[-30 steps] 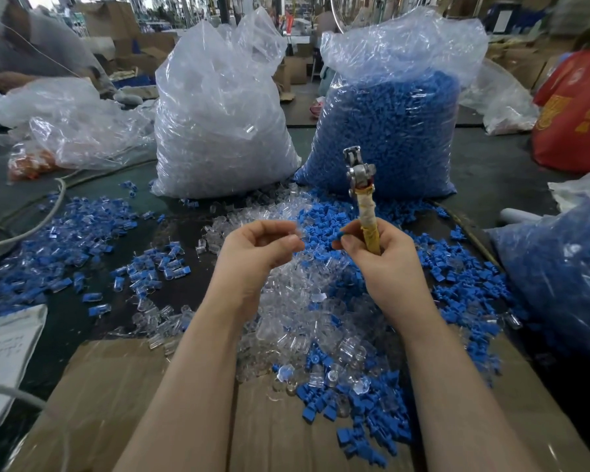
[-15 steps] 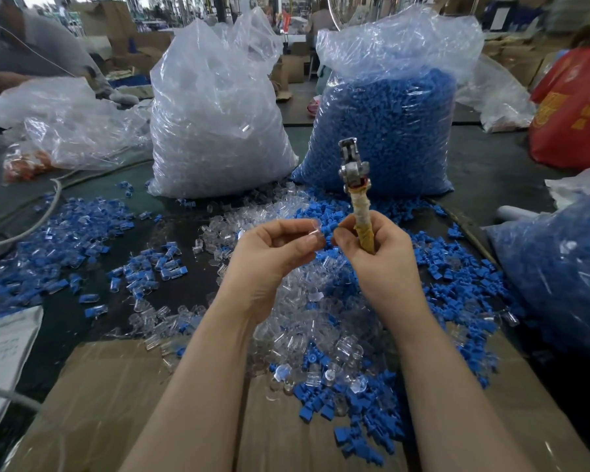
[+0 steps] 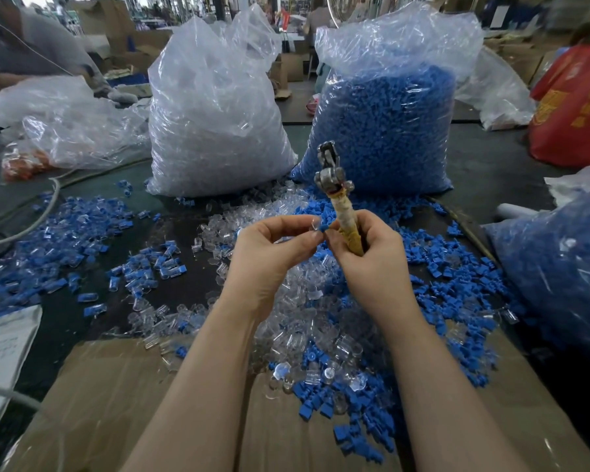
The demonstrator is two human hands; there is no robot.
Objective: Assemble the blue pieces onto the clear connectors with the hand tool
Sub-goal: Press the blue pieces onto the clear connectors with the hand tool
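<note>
Two hands meet above the pile: left hand (image 3: 269, 257) pinches a clear connector (image 3: 312, 223), right hand (image 3: 372, 257) pinches a blue piece (image 3: 323, 227) just right of it while gripping the upright tool (image 3: 341, 206).

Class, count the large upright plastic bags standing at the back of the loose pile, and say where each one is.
2. The bag of clear connectors stands back left; the bag of blue pieces stands back right. Other bags lie at the frame edges.
</note>
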